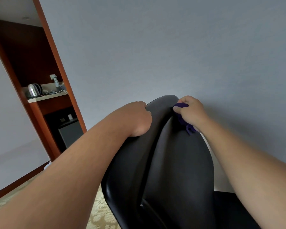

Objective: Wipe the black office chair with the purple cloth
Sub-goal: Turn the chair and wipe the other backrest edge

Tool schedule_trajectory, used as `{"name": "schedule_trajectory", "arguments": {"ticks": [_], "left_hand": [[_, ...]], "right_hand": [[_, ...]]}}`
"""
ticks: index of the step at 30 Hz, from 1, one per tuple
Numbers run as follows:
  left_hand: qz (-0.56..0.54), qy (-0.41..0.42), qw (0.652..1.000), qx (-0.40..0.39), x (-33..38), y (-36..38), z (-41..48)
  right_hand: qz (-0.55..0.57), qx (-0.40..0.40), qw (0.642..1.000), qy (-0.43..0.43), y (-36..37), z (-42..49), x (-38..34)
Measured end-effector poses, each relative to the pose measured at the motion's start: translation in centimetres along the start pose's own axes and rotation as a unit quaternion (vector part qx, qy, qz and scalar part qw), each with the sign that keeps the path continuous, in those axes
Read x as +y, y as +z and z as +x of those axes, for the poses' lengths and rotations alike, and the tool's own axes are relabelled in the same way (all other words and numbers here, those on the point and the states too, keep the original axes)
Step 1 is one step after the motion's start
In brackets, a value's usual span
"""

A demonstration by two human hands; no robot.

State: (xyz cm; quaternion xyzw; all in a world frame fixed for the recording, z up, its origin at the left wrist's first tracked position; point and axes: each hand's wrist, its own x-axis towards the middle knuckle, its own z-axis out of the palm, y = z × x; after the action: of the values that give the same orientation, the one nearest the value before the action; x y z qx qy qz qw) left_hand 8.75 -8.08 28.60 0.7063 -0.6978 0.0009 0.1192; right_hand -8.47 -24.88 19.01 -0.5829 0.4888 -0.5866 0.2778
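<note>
The black office chair [175, 162] fills the lower middle of the view, its glossy backrest rising toward the wall. My left hand [139, 119] grips the backrest's upper left edge, fingers curled over it. My right hand [191, 111] holds the bunched purple cloth [182, 120] against the top right of the backrest. Part of the cloth pokes out above my thumb and a tail hangs below my palm. Most of the cloth is hidden inside my fist.
A plain grey wall [172, 47] stands close behind the chair. At the left, a dark wooden alcove [40, 104] has a counter with a metal kettle [34, 90] and a small black fridge [69, 134] below. Patterned beige carpet [99, 217] covers the floor.
</note>
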Motion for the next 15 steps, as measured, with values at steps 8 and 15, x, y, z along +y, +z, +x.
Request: {"name": "schedule_trajectory", "arguments": {"ticks": [8, 15], "left_hand": [[-0.011, -0.006, 1.000, -0.003, 0.3, 0.0, -0.3], [-0.010, -0.002, 1.000, -0.005, 0.6, 0.0, -0.8]], "right_hand": [[-0.002, -0.088, 0.992, -0.095, -0.9, -7.2, -2.6], [-0.031, -0.109, 0.983, -0.144, -1.4, -8.8, -3.4]]}}
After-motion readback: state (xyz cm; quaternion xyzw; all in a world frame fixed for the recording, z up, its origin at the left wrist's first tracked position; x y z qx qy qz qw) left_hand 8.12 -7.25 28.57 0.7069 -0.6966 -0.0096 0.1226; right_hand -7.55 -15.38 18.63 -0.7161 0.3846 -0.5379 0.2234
